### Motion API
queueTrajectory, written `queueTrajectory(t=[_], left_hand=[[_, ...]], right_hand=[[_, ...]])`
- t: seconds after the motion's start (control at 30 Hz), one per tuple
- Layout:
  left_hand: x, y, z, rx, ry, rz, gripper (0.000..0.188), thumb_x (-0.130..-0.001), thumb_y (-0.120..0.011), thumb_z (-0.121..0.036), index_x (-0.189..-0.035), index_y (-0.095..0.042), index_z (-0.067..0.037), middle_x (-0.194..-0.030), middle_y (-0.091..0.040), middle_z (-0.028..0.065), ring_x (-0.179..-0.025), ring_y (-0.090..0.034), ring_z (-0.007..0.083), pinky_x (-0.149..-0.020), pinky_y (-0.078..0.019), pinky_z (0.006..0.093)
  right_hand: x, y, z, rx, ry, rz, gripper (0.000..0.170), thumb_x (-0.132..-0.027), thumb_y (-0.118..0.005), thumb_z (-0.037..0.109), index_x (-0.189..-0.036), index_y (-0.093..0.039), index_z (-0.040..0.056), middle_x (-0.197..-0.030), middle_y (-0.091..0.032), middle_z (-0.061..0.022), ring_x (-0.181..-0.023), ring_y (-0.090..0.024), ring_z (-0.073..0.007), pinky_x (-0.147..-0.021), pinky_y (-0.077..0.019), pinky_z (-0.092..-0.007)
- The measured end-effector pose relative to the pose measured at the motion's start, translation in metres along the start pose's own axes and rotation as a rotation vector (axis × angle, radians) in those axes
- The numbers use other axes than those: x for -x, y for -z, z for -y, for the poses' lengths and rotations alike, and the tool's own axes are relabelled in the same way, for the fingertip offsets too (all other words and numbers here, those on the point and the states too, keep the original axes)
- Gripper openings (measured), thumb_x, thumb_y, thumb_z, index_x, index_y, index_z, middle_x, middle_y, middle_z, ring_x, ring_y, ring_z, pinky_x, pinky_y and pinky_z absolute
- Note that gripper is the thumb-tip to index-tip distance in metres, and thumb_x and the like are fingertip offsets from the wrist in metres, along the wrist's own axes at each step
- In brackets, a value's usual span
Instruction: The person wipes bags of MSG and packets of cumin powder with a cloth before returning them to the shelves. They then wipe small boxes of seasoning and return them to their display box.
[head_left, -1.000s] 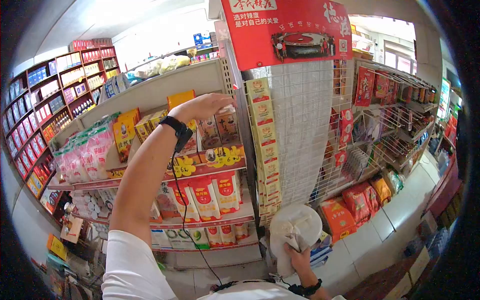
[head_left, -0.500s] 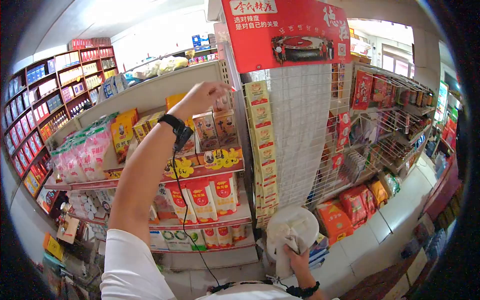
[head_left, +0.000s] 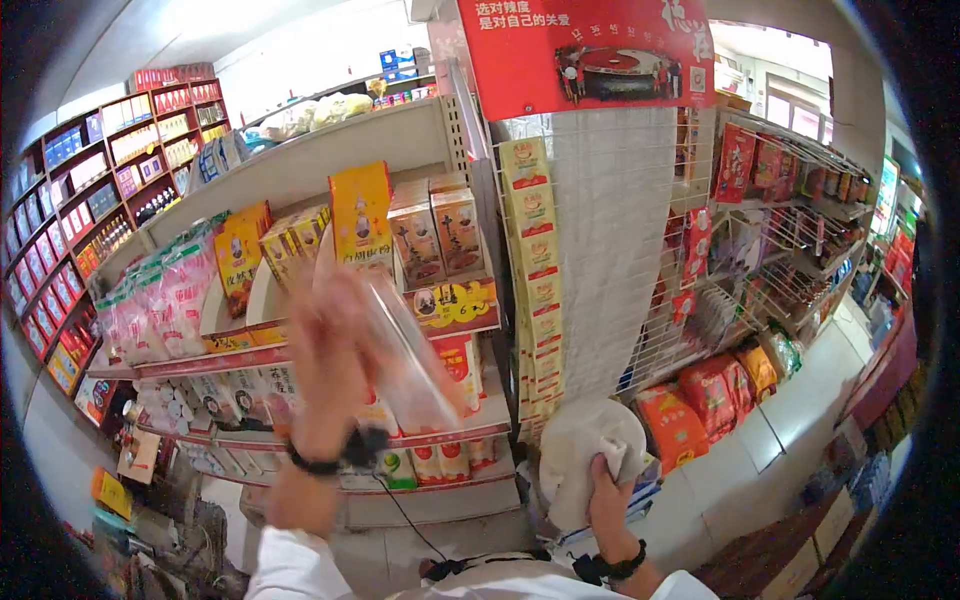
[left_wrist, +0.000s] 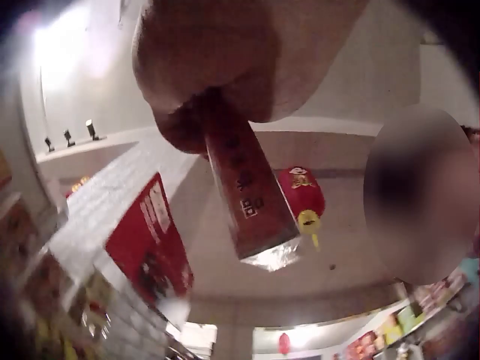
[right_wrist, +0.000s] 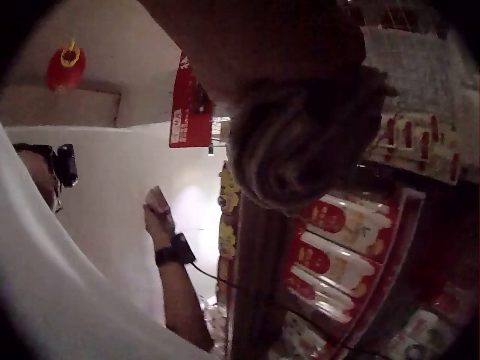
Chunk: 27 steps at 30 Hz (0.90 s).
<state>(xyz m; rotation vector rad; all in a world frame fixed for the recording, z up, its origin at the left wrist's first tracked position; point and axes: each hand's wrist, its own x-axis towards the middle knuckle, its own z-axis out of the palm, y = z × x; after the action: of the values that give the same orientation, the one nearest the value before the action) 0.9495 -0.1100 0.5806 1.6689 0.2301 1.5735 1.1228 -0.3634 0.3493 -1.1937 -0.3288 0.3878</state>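
Blurred by motion, my left hand (head_left: 335, 345) is in front of the shelf and grips a long box (head_left: 415, 355). In the left wrist view the hand (left_wrist: 225, 56) has its fingers curled round the upper end of the box (left_wrist: 249, 191), which is red with dark lettering and a pale, shiny end. Low on the right, my right hand (head_left: 608, 492) holds a crumpled greyish cloth (head_left: 575, 488) by a round white lid or stool top (head_left: 625, 430). The right wrist view shows the bunched cloth (right_wrist: 296, 146) under that hand (right_wrist: 277, 45).
Spice boxes (head_left: 456, 232) and a yellow packet (head_left: 360, 215) stand on the upper shelf; pink-white bags (head_left: 165, 305) are at its left. Sachet strips (head_left: 540, 260) hang on a wire rack beside the shelf, below a red sign (head_left: 590, 60). Red packages (head_left: 675, 425) lie low at right.
My left hand has come down and leftward from the shelf's upper right, above the spice boxes, with a box in its grip. The right hand has stayed low, still on the cloth.
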Motion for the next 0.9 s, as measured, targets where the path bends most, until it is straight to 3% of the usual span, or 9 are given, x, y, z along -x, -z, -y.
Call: queueTrajectory(t=[0.03,0.07,0.2,0.4,0.47,0.53,0.63,0.77,0.9], left_hand=[[0.047,0.008,0.031,0.272,0.267,0.116,0.016,-0.101,-0.064,-0.014,-0.114,-0.062,-0.005,-0.097,-0.065,-0.0002,-0.078,-0.061,0.0093,-0.069,-0.0508,0.0243],[0.072,0.001,0.013,-0.301,-0.131,0.359,0.011,-0.096,-0.068,-0.01,-0.105,-0.065,-0.004,-0.09,-0.065,0.0008,-0.078,-0.06,0.0075,-0.066,-0.0479,0.0232],[0.154,-0.009,0.032,0.075,0.571,0.358,0.01,-0.098,-0.069,-0.01,-0.103,-0.062,-0.006,-0.082,-0.06,-0.0014,-0.06,-0.051,0.0043,-0.052,-0.0393,0.0223],[0.15,0.08,0.077,0.308,0.617,-0.377,0.015,-0.106,-0.061,-0.023,-0.102,-0.057,-0.009,-0.08,-0.054,-0.0036,-0.059,-0.046,0.0027,-0.052,-0.0376,0.0198],[0.143,0.109,0.07,0.256,0.616,-0.435,0.017,-0.108,-0.058,-0.028,-0.104,-0.055,-0.011,-0.078,-0.053,-0.0047,-0.059,-0.048,0.0034,-0.052,-0.0388,0.0206],[0.138,0.125,0.069,0.396,0.595,-0.865,0.023,-0.109,-0.054,-0.034,-0.104,-0.053,-0.012,-0.079,-0.054,-0.0046,-0.056,-0.048,0.0061,-0.052,-0.0425,0.0244],[0.177,0.165,0.091,0.622,0.614,-0.726,0.025,-0.11,-0.049,-0.039,-0.113,-0.055,-0.014,-0.086,-0.057,-0.004,-0.064,-0.055,0.0097,-0.061,-0.0513,0.0284],[0.199,0.172,0.09,0.657,0.821,-0.639,0.033,-0.11,-0.047,-0.041,-0.125,-0.057,-0.013,-0.097,-0.065,-0.0013,-0.08,-0.066,0.0118,-0.068,-0.0577,0.031],[0.202,0.199,0.077,0.616,0.819,-0.44,0.031,-0.109,-0.05,-0.035,-0.124,-0.059,-0.009,-0.115,-0.069,0.0024,-0.103,-0.069,0.0174,-0.082,-0.0589,0.0354]], right_hand=[[0.0,-0.017,0.015,-0.081,0.017,-0.034,0.047,-0.094,-0.073,0.011,-0.138,-0.057,0.0007,-0.131,-0.064,-0.0105,-0.117,-0.062,-0.0206,-0.097,-0.0529,-0.0363],[0.0,-0.03,0.022,-0.162,0.035,-0.07,0.045,-0.095,-0.072,0.011,-0.137,-0.059,0.0014,-0.131,-0.065,-0.0099,-0.117,-0.062,-0.021,-0.097,-0.0527,-0.0361],[-0.004,-0.074,0.022,0.197,0.153,0.353,0.042,-0.093,-0.074,0.018,-0.131,-0.064,0.0039,-0.126,-0.068,-0.0112,-0.111,-0.066,-0.0234,-0.097,-0.0522,-0.036],[0.009,-0.124,0.024,0.472,0.485,1.077,0.041,-0.081,-0.077,0.015,-0.118,-0.067,0.0012,-0.113,-0.072,-0.0138,-0.104,-0.069,-0.0246,-0.094,-0.0533,-0.0375],[0.024,-0.13,-0.003,0.359,0.389,0.987,0.029,-0.075,-0.078,0.011,-0.101,-0.074,0.0008,-0.099,-0.073,-0.0107,-0.092,-0.068,-0.0178,-0.082,-0.0541,-0.0338],[0.04,-0.141,-0.014,0.34,0.159,0.893,0.028,-0.08,-0.074,0.007,-0.108,-0.071,0.001,-0.098,-0.072,-0.0065,-0.089,-0.067,-0.0168,-0.081,-0.0543,-0.032],[0.055,-0.174,-0.043,0.199,0.091,0.397,0.026,-0.091,-0.064,0.0,-0.117,-0.065,0.0019,-0.108,-0.069,-0.0016,-0.097,-0.065,-0.0147,-0.085,-0.0536,-0.0307],[0.079,-0.245,-0.054,0.217,0.546,0.602,0.029,-0.09,-0.066,0.006,-0.119,-0.065,0.0006,-0.112,-0.069,-0.009,-0.106,-0.064,-0.018,-0.095,-0.0499,-0.0341],[0.125,-0.286,-0.081,0.178,0.35,0.694,0.04,-0.086,-0.076,0.018,-0.12,-0.066,-0.0008,-0.128,-0.065,-0.0143,-0.117,-0.063,-0.0245,-0.098,-0.0522,-0.0402]])
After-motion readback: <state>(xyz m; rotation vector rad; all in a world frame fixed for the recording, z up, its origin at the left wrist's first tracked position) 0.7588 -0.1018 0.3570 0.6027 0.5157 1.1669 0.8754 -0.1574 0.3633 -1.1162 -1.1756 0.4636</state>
